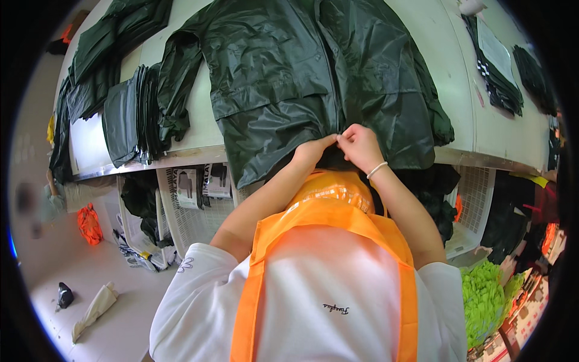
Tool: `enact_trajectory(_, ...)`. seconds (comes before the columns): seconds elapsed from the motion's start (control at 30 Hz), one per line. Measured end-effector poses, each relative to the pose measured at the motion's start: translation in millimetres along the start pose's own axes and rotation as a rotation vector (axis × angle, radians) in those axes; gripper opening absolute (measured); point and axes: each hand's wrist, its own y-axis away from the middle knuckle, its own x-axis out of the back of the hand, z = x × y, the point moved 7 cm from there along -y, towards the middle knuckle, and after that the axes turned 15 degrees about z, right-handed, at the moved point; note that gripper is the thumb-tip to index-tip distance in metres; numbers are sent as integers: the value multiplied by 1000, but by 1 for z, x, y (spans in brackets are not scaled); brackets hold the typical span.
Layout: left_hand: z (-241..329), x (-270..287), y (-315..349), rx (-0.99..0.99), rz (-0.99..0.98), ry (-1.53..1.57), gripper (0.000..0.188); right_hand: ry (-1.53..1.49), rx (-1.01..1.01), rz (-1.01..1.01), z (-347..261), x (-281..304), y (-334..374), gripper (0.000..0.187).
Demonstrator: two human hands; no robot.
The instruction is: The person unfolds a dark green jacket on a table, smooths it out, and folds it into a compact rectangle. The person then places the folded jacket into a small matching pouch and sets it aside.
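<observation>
nearest me, the worker: white shirt [332,283], orange apron [325,208] over it. near right, a heap of lime-green material [482,298]. near left, on the floor, a long pale object [95,312] and a small black one [65,295]; a bit farther, an orange bundle [89,224].

below the table edge: a white lattice crate [196,220] left of the body, another white crate [473,211] to the right, dark material near both.

hands: side by side at the table's near edge. left hand [310,151] has thumb and forefinger closed on the jacket's front edge by the hem; its other fingers are hidden from me. right hand [360,148], pale bracelet [377,170] at the wrist, pinches the same spot with thumb and forefinger, remaining fingers curled. fingertips of both nearly meet.

dark green jacket [271,78]: spread in the middle of the pale table [446,60], hem hanging past its near edge, front opening running away from the hands.

beyond, left: folded dark garments [123,114] in a stack, more piled farther off. far right: another dark stack [494,72].
</observation>
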Motion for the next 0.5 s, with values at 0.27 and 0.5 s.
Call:
enact_trajectory(0.27,-58,28,8,64,-10,-203,44,687,1212,-104,-85,-4,-37,11)
enact_trajectory(0.5,-95,42,54,151,172,-300,53,797,1265,87,-150,-18,-231,16)
